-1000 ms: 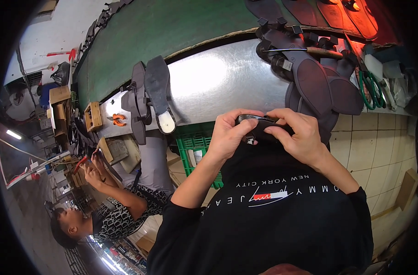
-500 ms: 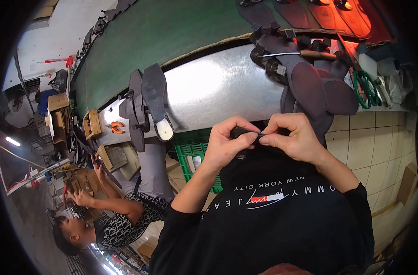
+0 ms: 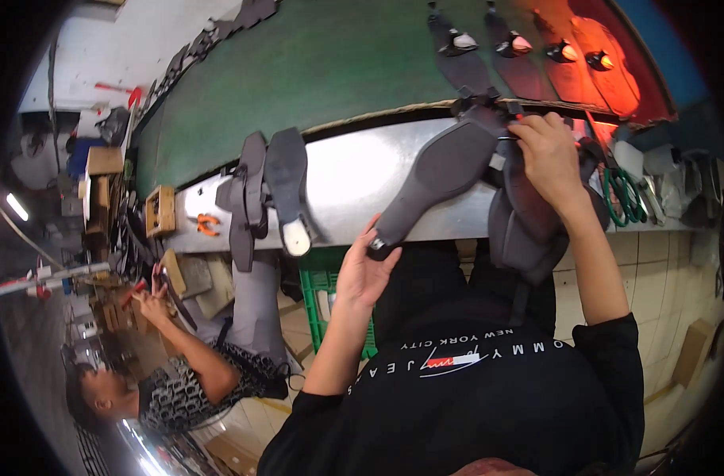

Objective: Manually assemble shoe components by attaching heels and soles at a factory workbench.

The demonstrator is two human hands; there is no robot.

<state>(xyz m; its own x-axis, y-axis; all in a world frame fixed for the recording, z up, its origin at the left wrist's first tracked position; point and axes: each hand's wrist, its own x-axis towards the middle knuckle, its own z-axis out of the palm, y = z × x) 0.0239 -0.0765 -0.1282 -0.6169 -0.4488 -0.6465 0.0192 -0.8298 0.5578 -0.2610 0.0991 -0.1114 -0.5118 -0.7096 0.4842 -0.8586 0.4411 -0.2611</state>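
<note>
Left hand (image 3: pixel 362 274): thumb and fingers part-closed round grey sole (image 3: pixel 445 166), narrow end, apparently steadying it at metal table (image 3: pixel 354 178) near edge. Right hand (image 3: pixel 548 163): fingers curled, hold unclear.

Soles (image 3: pixel 449 163) and a green belt (image 3: pixel 338 67) show a shoe workshop.

Part of the left hand's grip (image 3: pixel 360 274) is hidden behind the heel end of the grey sole (image 3: pixel 441 170), and what the right hand's grip (image 3: pixel 548 155) touches is too small to tell. The right forearm (image 3: pixel 592 254) covers part of the stacked soles (image 3: pixel 517 226). The green surface (image 3: pixel 338 71) is cut off above; the red thing (image 3: pixel 134 293) by a co-worker's hand (image 3: pixel 152 307) is too blurred to name.
</note>
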